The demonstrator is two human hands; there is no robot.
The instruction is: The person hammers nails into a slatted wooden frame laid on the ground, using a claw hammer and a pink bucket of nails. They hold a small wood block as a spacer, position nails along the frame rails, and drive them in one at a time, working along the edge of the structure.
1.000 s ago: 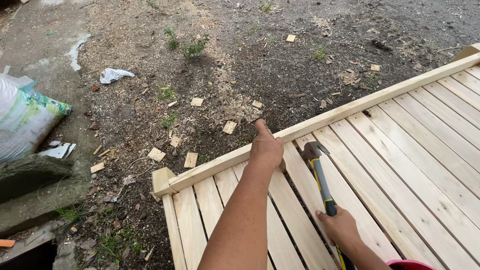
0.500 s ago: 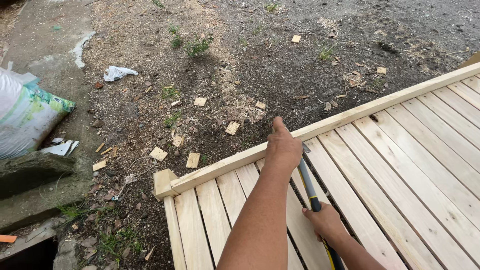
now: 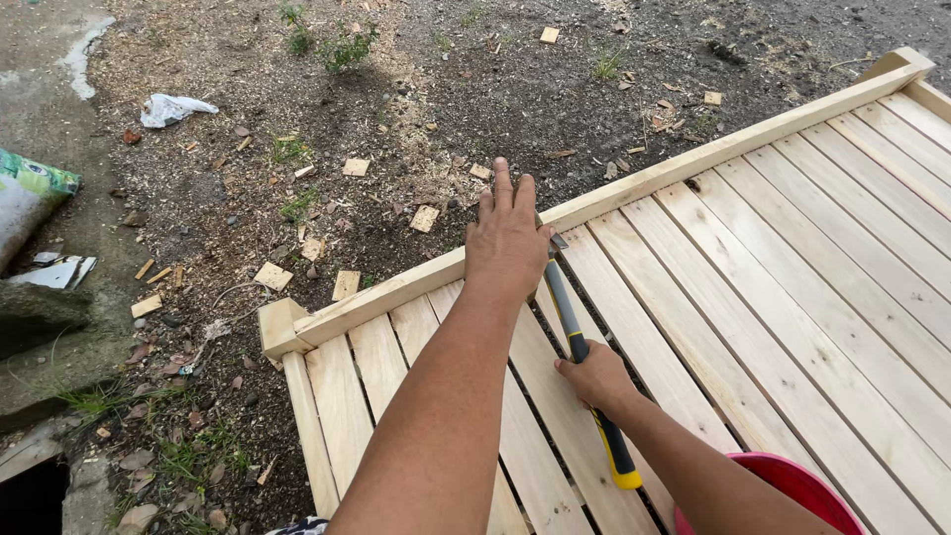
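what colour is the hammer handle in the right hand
Grey along the shaft, with a yellow and black grip end on the hammer handle, clearest in the head view.

Soft even daylight, sharp focus

An outdoor carpentry spot in a yard. A slatted frame of pale new planks [image 3: 792, 297] lies on bare dirt [image 3: 475, 89]. Wood offcuts [image 3: 272, 275], sawdust and weeds [image 3: 337, 45] surround it.

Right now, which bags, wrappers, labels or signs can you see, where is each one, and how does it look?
Sack: far left edge, on the ground, bulging, green and white print.
Wrapper: upper left, on the dirt, crumpled, white.
Torn pack: below the sack, flat, grey-white.
No signs or screens.
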